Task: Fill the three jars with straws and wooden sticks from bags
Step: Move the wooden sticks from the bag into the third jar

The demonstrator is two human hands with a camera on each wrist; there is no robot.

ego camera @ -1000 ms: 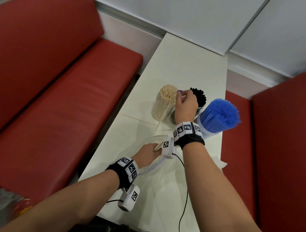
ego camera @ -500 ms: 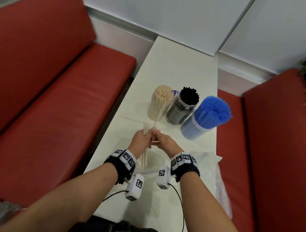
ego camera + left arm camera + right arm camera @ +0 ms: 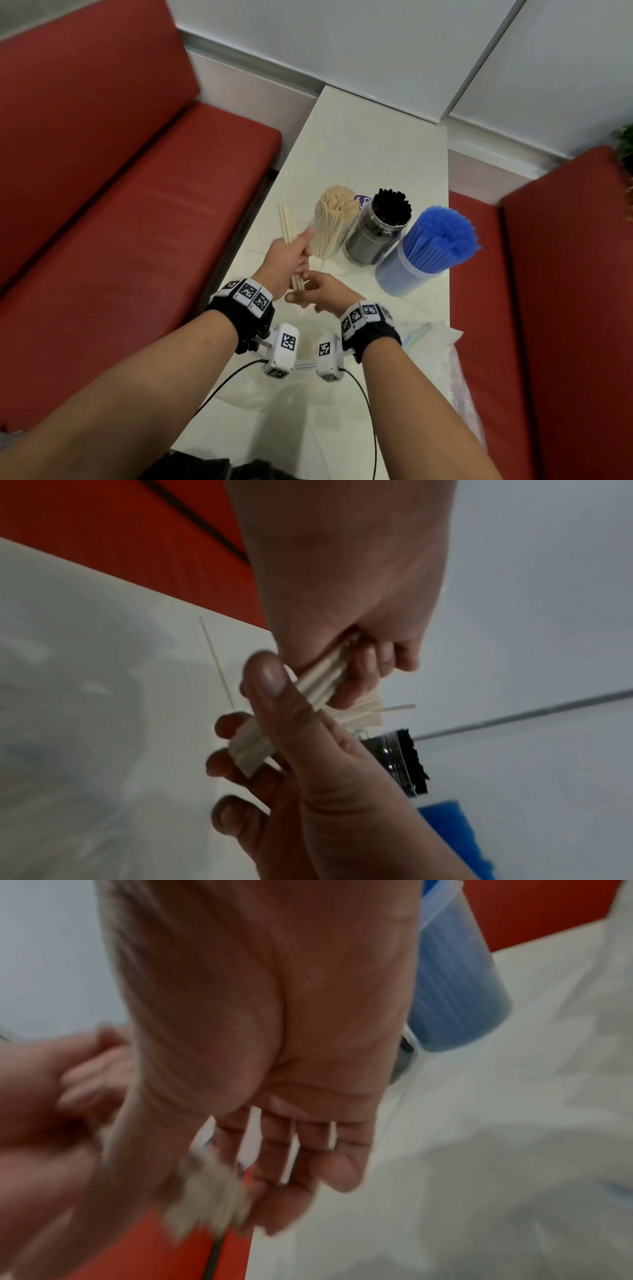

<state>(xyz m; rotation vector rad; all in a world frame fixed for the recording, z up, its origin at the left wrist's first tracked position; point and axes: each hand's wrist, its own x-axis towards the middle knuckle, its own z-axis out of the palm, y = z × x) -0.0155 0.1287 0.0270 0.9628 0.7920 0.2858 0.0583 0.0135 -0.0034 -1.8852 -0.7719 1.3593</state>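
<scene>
Over a long white table (image 3: 373, 144) set between red padded benches (image 3: 144, 192), a person's left hand (image 3: 286, 262) clenches around a bundle of pale wooden sticks (image 3: 287, 224), held nearly upright just left of the jars. The right hand (image 3: 323, 294) meets the bundle's lower end, thumb and fingers pinching it. Behind stand a clear jar of wooden sticks (image 3: 334, 222), a clear jar of black straws (image 3: 380, 229) and a clear jar of blue straws (image 3: 428, 253), with crumpled clear plastic bags (image 3: 442, 342) nearby.
</scene>
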